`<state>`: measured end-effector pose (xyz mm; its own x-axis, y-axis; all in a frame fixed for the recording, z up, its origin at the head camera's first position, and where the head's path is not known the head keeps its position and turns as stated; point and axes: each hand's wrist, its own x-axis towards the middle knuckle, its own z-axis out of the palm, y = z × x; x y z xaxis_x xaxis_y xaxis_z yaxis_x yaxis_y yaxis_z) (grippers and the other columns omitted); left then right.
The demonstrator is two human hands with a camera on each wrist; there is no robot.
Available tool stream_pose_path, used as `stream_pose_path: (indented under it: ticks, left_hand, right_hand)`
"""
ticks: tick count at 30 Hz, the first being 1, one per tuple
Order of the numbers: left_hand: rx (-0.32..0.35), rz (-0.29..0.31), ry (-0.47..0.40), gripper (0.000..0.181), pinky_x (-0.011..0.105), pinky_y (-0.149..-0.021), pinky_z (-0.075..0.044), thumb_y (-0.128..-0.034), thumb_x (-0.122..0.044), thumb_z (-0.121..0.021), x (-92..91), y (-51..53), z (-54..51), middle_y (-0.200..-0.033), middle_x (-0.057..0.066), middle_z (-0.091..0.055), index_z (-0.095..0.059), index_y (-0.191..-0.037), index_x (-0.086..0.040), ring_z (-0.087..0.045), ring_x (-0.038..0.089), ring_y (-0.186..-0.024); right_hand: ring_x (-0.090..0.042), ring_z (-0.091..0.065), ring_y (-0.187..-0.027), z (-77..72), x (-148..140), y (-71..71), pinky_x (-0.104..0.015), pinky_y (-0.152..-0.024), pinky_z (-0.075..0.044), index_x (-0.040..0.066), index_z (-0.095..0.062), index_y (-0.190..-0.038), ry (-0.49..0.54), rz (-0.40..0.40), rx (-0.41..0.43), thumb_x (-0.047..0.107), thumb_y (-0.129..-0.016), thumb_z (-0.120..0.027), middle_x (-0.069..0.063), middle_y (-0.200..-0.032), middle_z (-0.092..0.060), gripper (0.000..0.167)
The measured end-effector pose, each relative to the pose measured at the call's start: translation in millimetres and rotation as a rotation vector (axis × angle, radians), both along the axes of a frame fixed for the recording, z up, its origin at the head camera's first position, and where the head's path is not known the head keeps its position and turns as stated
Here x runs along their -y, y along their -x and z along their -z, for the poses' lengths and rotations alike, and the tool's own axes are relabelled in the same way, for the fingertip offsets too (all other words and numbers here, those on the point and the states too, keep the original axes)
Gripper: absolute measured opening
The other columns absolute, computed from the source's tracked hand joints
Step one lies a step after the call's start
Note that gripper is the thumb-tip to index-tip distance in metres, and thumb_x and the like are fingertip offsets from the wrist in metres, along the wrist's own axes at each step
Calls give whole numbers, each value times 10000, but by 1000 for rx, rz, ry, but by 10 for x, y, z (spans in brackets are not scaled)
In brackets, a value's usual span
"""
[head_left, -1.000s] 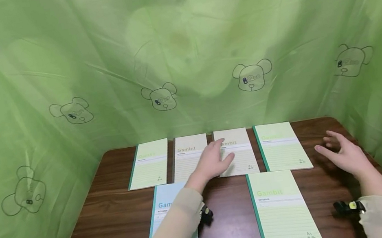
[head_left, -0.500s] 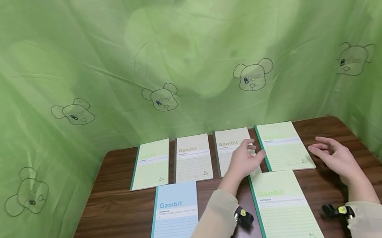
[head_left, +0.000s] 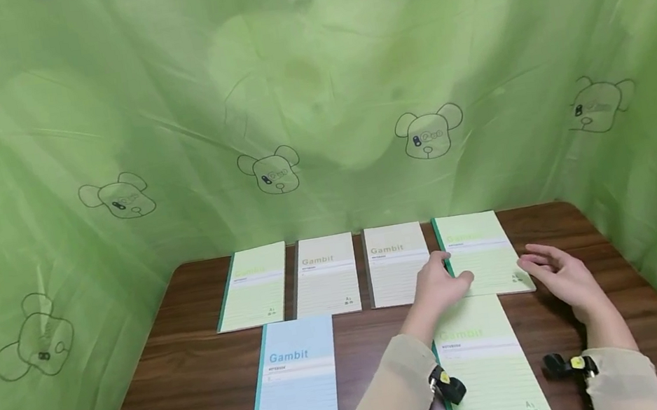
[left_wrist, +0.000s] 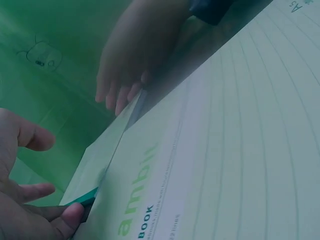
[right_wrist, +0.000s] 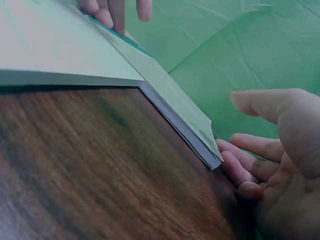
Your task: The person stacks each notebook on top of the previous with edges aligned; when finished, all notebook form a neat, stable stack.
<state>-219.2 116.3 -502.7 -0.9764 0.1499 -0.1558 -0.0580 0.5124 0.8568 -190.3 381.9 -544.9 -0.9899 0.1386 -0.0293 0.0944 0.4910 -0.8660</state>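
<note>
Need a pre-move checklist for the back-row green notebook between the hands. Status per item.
1. Left hand at the spine side of the back-row green notebook: ok.
2. Right hand at its opposite edge: ok, fingers by the near corner.
3. Notebook lying flat on the table, cover closed: ok.
4. Gap to the front green notebook: not ok, none shows in the head view.
5. Blue notebook clear of both hands: ok.
6. Finger pressure enough to control it: cannot tell.
</note>
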Motion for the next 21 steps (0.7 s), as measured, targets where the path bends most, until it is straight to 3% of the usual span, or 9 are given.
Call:
stream_pose_path:
  ticks: [3,5,8,10,12,14,16,18,21]
  left_hand:
    - [-5,-12,4,593,361,-971,-555,-940,-333,-779,-23,-13,38,-1387,108,-709,-614,-1475,-138,-660,186,-1146]
    - [-1,-18,-9,569,341,-874,-552,-945,-295,-775,-28,-13,59,-1201,92,-750,-617,-1470,-143,-661,167,-972]
    - [4,-28,-27,525,313,-704,-478,-952,-200,-759,-44,-8,92,-821,27,-648,-629,-1459,-151,-524,141,-681]
    - [3,-33,-42,517,328,-649,-435,-942,-141,-753,-57,-11,104,-694,12,-519,-640,-1447,-153,-430,169,-591]
    - [-17,-47,-53,504,318,-695,-471,-933,-115,-758,-79,-15,126,-752,2,-578,-654,-1424,-165,-506,158,-654]
    - [-42,-59,-86,483,312,-803,-523,-939,-93,-752,-102,-20,141,-940,-2,-704,-655,-1404,-178,-637,151,-839]
    - [-78,-71,-116,488,317,-849,-535,-947,-40,-716,-120,-10,175,-1178,17,-739,-639,-1411,-170,-668,165,-951]
    - [-108,-88,-141,506,293,-791,-527,-951,17,-663,-130,14,224,-1275,33,-720,-619,-1425,-155,-665,136,-910]
    - [-126,-120,-199,520,275,-711,-501,-940,43,-669,-124,53,286,-1237,57,-710,-612,-1430,-117,-594,77,-760]
  right_hand:
    - [190,-521,-1004,-13,36,-10,-79,-816,-428,-13,-510,-1591,-30,1,21,466,-1079,-688,-77,-1372,-706,724]
    - [188,-503,-1013,-16,57,-10,-69,-814,-417,-12,-526,-1582,-43,9,28,466,-1088,-672,-212,-1448,-662,702]
    - [171,-486,-1035,-3,72,-6,-72,-815,-410,-3,-537,-1579,-53,21,35,472,-1096,-653,-283,-1502,-613,687]
    - [160,-484,-1039,7,77,-5,-76,-812,-412,0,-547,-1573,-57,32,37,472,-1099,-648,-286,-1503,-613,677]
    - [160,-488,-1033,13,81,-4,-79,-810,-413,-2,-555,-1565,-59,39,31,465,-1101,-646,-286,-1495,-618,664]
    - [159,-494,-1020,17,84,-6,-85,-807,-417,-7,-567,-1554,-67,41,15,445,-1105,-646,-285,-1476,-628,642]
    - [148,-507,-998,23,87,-5,-97,-799,-435,-8,-589,-1535,-82,42,-13,418,-1106,-653,-276,-1444,-644,608]
    - [127,-517,-982,26,93,-5,-113,-788,-452,-7,-608,-1517,-100,40,-40,398,-1106,-659,-261,-1417,-655,579]
    - [96,-518,-973,-8,105,-18,-128,-765,-464,-10,-619,-1503,-114,43,-57,379,-1105,-663,-257,-1402,-658,558]
